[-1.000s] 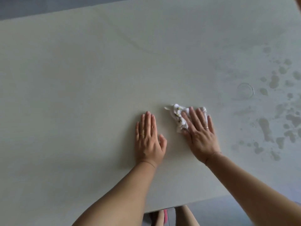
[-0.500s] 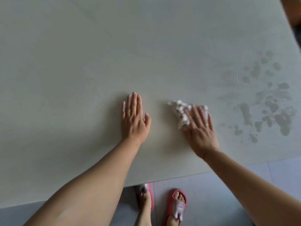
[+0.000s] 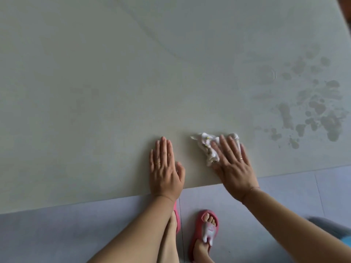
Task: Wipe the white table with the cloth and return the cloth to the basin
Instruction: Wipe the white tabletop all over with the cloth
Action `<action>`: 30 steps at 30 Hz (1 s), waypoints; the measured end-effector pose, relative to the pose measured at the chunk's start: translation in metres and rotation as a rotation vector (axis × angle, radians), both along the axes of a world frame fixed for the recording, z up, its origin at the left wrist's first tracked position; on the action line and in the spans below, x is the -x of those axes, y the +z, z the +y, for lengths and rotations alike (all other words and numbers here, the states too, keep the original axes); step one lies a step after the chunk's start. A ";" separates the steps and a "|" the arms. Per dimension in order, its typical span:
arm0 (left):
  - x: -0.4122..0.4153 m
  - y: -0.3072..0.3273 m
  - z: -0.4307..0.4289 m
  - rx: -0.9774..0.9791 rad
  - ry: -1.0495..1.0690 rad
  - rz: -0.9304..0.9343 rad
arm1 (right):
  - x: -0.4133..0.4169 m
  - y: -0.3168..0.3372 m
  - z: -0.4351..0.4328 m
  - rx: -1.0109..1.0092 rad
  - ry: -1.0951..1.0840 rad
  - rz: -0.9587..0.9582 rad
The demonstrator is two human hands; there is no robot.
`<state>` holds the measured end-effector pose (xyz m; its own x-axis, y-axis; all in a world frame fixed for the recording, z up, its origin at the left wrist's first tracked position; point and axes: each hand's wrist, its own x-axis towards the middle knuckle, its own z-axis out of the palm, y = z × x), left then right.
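The white table fills most of the view. A crumpled white cloth lies on it close to the near edge. My right hand presses flat on the cloth with fingers spread, covering its right part. My left hand rests flat on the bare table just left of the cloth, fingers together, holding nothing. Wet splotches mark the table to the right of the cloth. No basin is in view.
The table's near edge runs across the lower part of the view, with grey tiled floor below it. My feet in pink slippers stand on the floor under my arms.
Both hands and the cloth have come back toward the table's near edge. The view has tilted down, so the floor and my feet show more.
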<state>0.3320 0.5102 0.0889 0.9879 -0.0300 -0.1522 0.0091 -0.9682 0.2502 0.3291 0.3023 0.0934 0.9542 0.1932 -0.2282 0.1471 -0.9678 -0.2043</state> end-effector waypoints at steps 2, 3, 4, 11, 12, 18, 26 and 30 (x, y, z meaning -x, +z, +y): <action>0.000 -0.001 -0.002 -0.005 0.006 0.000 | 0.003 0.003 -0.025 -0.001 -0.228 0.048; 0.000 -0.002 -0.002 -0.006 0.012 0.000 | 0.005 0.003 -0.027 0.001 -0.319 0.060; 0.000 -0.003 -0.002 -0.008 0.019 -0.001 | 0.009 0.003 -0.025 0.009 -0.385 0.069; -0.005 0.007 -0.011 0.026 0.064 0.056 | 0.042 0.009 0.019 -0.020 -0.230 0.106; -0.006 0.009 -0.015 0.040 0.088 0.073 | 0.047 0.010 0.020 -0.020 -0.181 0.126; -0.014 0.023 -0.031 0.105 0.155 0.143 | 0.052 0.023 0.012 -0.152 -0.043 -0.052; -0.039 0.063 -0.075 0.972 0.600 0.429 | -0.009 0.090 -0.009 -1.064 -0.868 0.492; -0.045 0.058 -0.090 1.392 0.932 0.759 | -0.020 0.088 -0.033 -1.350 -0.984 0.646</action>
